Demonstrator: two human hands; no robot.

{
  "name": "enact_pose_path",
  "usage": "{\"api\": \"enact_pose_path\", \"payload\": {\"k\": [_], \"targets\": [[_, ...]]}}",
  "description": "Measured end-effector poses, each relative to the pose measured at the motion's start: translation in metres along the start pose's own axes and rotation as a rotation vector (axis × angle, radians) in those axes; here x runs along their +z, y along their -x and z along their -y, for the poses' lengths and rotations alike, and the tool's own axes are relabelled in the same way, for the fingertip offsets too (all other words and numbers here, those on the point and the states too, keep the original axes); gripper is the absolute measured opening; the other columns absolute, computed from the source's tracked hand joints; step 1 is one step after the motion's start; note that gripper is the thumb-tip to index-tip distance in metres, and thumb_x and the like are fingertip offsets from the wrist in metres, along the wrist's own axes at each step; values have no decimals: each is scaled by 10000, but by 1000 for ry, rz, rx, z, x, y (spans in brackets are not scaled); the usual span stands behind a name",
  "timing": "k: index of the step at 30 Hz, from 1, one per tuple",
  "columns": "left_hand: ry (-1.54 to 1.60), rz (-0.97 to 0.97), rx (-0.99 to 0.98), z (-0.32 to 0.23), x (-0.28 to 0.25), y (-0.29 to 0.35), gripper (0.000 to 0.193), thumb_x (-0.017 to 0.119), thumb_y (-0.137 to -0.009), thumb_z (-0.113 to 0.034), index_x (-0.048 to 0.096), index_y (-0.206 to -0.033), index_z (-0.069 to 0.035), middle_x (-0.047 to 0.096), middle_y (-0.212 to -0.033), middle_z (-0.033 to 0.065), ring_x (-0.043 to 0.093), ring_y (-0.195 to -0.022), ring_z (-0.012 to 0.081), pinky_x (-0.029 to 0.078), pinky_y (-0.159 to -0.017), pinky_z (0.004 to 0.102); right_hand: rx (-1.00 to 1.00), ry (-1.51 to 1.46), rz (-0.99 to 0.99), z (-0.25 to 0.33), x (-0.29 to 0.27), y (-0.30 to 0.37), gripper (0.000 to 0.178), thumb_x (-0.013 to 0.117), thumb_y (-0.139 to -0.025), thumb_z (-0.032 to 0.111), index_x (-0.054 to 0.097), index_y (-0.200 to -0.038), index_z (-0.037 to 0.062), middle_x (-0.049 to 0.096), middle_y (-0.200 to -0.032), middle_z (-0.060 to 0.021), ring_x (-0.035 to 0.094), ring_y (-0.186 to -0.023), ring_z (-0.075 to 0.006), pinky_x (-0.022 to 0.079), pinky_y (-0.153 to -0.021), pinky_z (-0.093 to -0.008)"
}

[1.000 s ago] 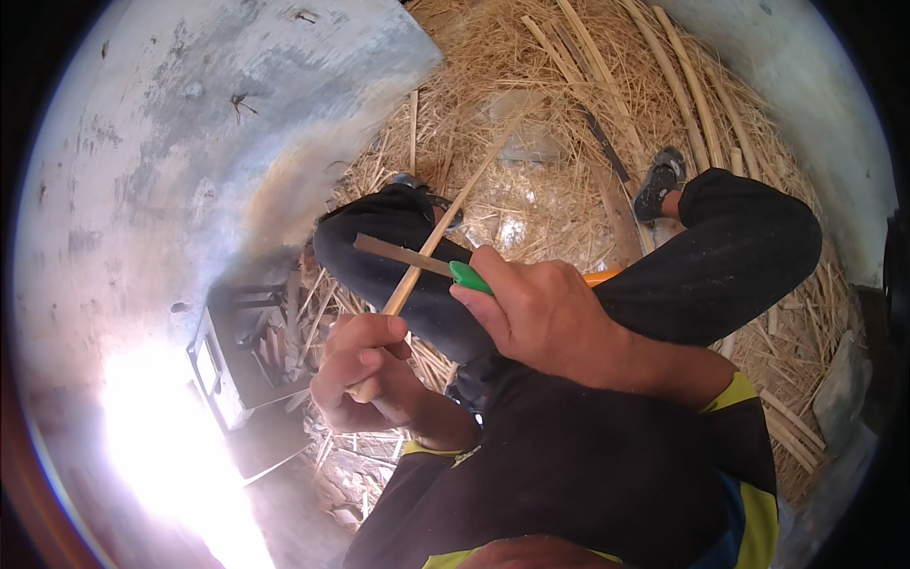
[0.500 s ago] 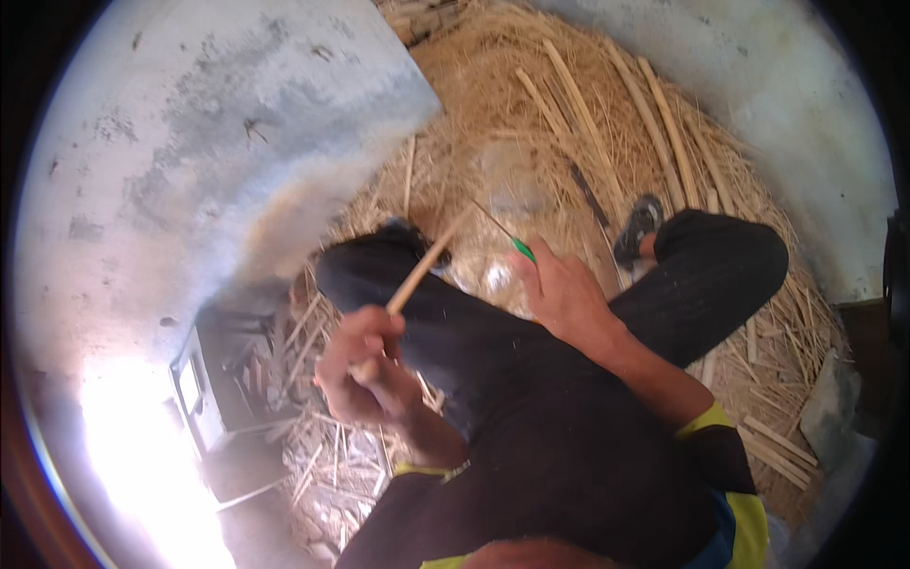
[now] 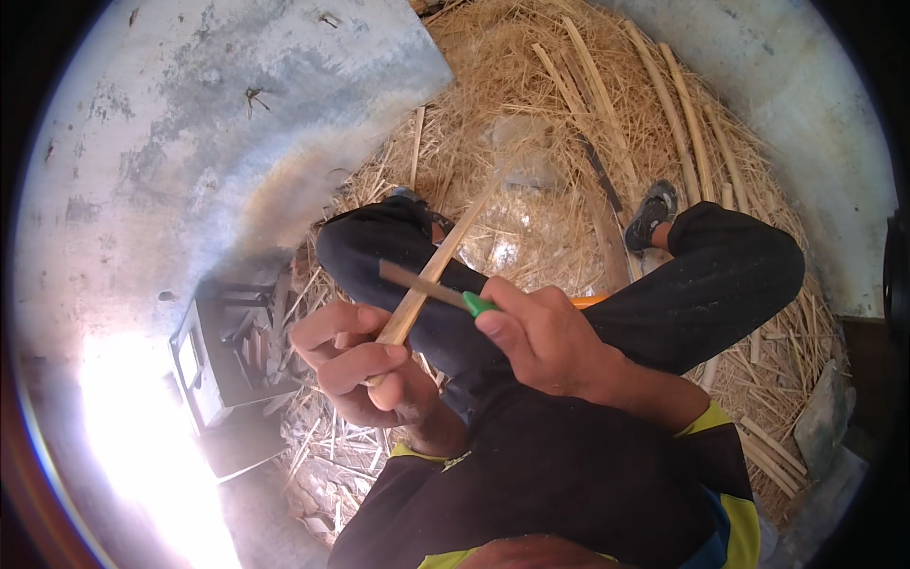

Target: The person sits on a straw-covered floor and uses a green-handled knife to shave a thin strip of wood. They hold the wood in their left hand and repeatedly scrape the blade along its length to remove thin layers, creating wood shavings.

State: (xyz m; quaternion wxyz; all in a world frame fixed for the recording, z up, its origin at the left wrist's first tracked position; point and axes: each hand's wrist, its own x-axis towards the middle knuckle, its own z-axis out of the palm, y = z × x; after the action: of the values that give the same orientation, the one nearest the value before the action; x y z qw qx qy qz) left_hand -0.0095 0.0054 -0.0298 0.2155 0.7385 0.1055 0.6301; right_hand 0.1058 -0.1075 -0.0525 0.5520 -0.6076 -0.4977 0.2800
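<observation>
My left hand [image 3: 346, 360] is closed round the lower end of a pale bamboo strip [image 3: 444, 258], which slants up and away to the right above my bent legs. In my right hand [image 3: 550, 337] is a knife [image 3: 478, 303] with a green handle front. Its blade points left and lies across the strip a little beyond my left fingers, blurred by motion. Whether the edge is cutting into the strip I cannot tell. An orange piece shows just behind my right hand, perhaps the handle's rear end.
Shavings [image 3: 483, 57] cover the floor in front of me. Long bamboo pieces [image 3: 668, 114] lie at the far right, and a dark bar [image 3: 599, 171] lies near my right shoe [image 3: 651, 216]. A pale wall [image 3: 237, 114] and a grey box-like object [image 3: 223, 360] stand at the left.
My right hand has drawn the knife back toward me and left, so its blade now crosses the strip near my left hand. The left fingers have turned slightly round the strip.
</observation>
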Motion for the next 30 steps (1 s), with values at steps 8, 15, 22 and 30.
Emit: {"api": "enact_pose_path", "payload": {"k": [8, 15, 22, 30], "targets": [[-116, -165, -94, -11, 1, 2, 301, 594, -937, -307, 580, -982, -10, 474, -742, 83, 483, -462, 94, 348, -392, 168, -62, -44, 53, 30, -2, 5, 247, 452, -990, 220, 483, -865, 9, 474, -554, -159, 538, -485, -374, 391, -451, -419], [-103, -243, -94, -19, 9, 0, 238, 618, -921, -206, 571, -960, 24, 477, -716, 87, 514, -433, 112, 364, -339, 181, -52, 17, 104, 46, 3, -2, 239, 473, -981, 205, 482, -854, 3, 471, -524, -164, 545, -481, -372, 402, -436, -421], [-70, -178, -138, -19, 5, -4, 194, 633, -897, -140, 569, -952, 35, 488, -727, 95, 499, -426, 124, 378, -357, 188, 140, 254, 13, 24, -6, -9, 242, 492, -972, 232, 495, -848, 25, 463, -523, -176, 546, -502, -403, 413, -464, -453], [5, -148, -80, -11, 4, -12, 168, 670, -861, -128, 593, -885, 19, 537, -786, 113, 519, -455, 141, 411, -421, 203, 84, 100, 112, 44, -13, -7, 266, 482, -979, 232, 495, -824, 16, 464, -548, -166, 526, -501, -404, 410, -477, -445]]}}
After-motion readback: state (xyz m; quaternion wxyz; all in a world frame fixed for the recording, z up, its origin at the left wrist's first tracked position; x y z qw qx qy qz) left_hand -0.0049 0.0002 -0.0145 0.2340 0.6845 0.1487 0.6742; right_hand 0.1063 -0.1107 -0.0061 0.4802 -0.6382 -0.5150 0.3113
